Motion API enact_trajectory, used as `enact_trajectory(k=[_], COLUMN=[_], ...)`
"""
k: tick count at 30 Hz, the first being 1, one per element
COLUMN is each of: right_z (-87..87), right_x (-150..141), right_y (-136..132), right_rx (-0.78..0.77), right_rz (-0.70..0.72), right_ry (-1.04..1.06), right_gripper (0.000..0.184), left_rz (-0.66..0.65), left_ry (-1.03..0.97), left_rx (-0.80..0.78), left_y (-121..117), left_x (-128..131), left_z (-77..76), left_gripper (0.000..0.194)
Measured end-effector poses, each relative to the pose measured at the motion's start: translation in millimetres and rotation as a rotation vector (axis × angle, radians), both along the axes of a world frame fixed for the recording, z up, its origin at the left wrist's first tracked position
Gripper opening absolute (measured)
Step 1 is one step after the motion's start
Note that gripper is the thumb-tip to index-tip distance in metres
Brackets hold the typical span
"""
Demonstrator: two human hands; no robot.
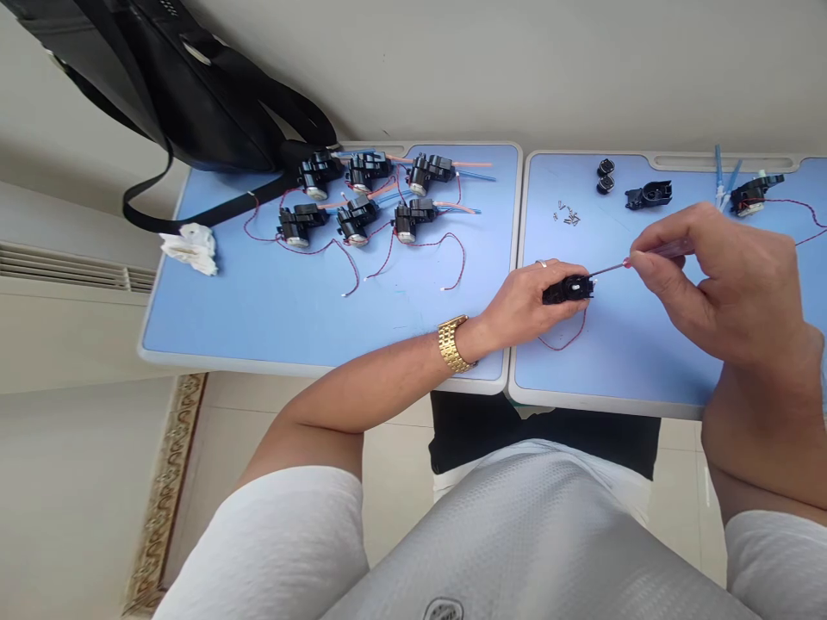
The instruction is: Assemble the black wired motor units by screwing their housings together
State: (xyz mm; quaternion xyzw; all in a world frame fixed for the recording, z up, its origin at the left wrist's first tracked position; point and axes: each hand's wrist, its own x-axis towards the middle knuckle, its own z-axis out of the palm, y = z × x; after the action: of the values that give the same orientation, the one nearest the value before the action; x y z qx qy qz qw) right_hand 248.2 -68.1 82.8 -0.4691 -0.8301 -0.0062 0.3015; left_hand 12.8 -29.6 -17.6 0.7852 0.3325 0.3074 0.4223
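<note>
My left hand [526,301] is closed around a small black motor part [568,289] and holds it down on the right blue table [620,362]. A thin red wire [565,343] trails from the part. My right hand [717,275] pinches a thin screwdriver [637,261] with a red collar, and its metal tip touches the black part. A gold watch sits on my left wrist.
Several finished black motor units [362,198] with red wires and blue tubes lie on the left blue table [271,301]. A black bag [187,86] and a crumpled tissue [190,247] sit at its left. Small screws [567,215], black parts [648,195] and another unit [753,194] lie on the right table.
</note>
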Motion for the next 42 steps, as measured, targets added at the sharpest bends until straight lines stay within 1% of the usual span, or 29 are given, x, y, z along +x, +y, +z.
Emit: enact_trajectory(k=[2, 4, 7, 9, 11, 13, 15, 17, 19, 21, 22, 23, 25, 27, 28, 29, 32, 33, 35, 37, 39, 42], right_z=[-1.3, -5.1, -11.9, -13.6, -11.4, -6.4, -1.3, 1.7, 1.3, -1.8, -3.9, -6.1, -9.3, -9.9, -9.0, -7.6, -1.2, 0.8, 3.5, 3.5, 0.7, -5.8], right_x=[-1.4, -1.8, -0.8, 0.2, 1.0, 1.7, 2.2, 2.5, 2.7, 3.2, 3.6, 4.1, 5.4, 6.6, 7.0, 7.2, 6.3, 5.7, 4.5, 3.9, 4.2, 6.3], right_y=[-0.2, 1.0, 4.0, 4.9, 4.0, 2.0, 0.2, -0.6, -0.2, 1.3, 2.2, 3.0, 4.2, 4.3, 3.8, 3.2, 1.0, 0.3, -0.5, 0.1, 2.3, 6.9], right_rx=[0.028, 0.081, 0.235, 0.278, 0.223, 0.107, 0.010, 0.003, 0.025, 0.057, 0.095, 0.153, 0.195, 0.161, 0.136, 0.116, 0.054, 0.029, -0.027, -0.042, 0.030, 0.194], right_rz=[-0.031, -0.074, -0.115, -0.141, -0.149, -0.111, -0.038, 0.023, 0.033, -0.002, -0.022, -0.049, -0.120, -0.179, -0.180, -0.156, 0.007, 0.050, 0.066, 0.035, 0.008, -0.038], right_ry=[-0.012, -0.024, -0.017, -0.034, -0.058, -0.068, -0.054, -0.030, -0.034, -0.061, -0.068, -0.064, -0.095, -0.130, -0.134, -0.124, -0.067, -0.055, -0.050, -0.054, -0.058, -0.074], right_gripper=[0.012, 0.016, 0.035, 0.045, 0.044, 0.031, 0.018, 0.014, 0.011, 0.016, 0.022, 0.030, 0.047, 0.055, 0.054, 0.048, 0.016, 0.011, 0.012, 0.013, 0.018, 0.038], left_rz=[-0.001, 0.000, 0.001, 0.001, -0.003, -0.005, 0.000, 0.003, 0.004, 0.000, -0.003, -0.005, -0.008, -0.006, -0.006, -0.007, -0.012, -0.012, -0.011, -0.011, -0.014, -0.017], left_ry=[0.011, 0.027, 0.027, 0.012, -0.002, -0.001, 0.010, 0.017, 0.020, 0.028, 0.034, 0.038, 0.041, 0.036, 0.029, 0.021, -0.009, -0.017, -0.027, -0.029, -0.023, -0.007], left_rx=[0.001, 0.004, 0.010, 0.013, 0.012, 0.005, 0.000, 0.001, 0.008, 0.019, 0.023, 0.026, 0.023, 0.011, 0.005, 0.000, -0.011, -0.011, -0.008, -0.001, 0.006, 0.016], left_y=[0.1, 0.3, 0.7, 0.9, 0.9, 0.4, -0.1, -0.3, -0.2, 0.2, 0.5, 0.7, 0.9, 0.9, 0.8, 0.7, 0.4, 0.4, 0.4, 0.5, 0.7, 1.0], left_x=[0.1, 0.2, 0.1, 0.1, 0.1, 0.0, 0.0, -0.1, -0.2, -0.3, -0.3, -0.4, -0.3, -0.1, 0.0, 0.2, 0.4, 0.5, 0.4, 0.2, -0.1, -0.5], left_z=[-0.1, -0.4, -1.0, -1.3, -1.4, -1.2, -1.0, -0.9, -0.8, -0.8, -0.7, -0.6, -0.4, -0.2, -0.1, -0.2, -0.8, -1.0, -1.5, -1.8, -1.6, -1.0], left_gripper=[0.031, 0.031, 0.030, 0.030, 0.031, 0.031, 0.032, 0.032, 0.032, 0.031, 0.031, 0.030, 0.030, 0.030, 0.030, 0.030, 0.031, 0.031, 0.031, 0.031, 0.030, 0.029])
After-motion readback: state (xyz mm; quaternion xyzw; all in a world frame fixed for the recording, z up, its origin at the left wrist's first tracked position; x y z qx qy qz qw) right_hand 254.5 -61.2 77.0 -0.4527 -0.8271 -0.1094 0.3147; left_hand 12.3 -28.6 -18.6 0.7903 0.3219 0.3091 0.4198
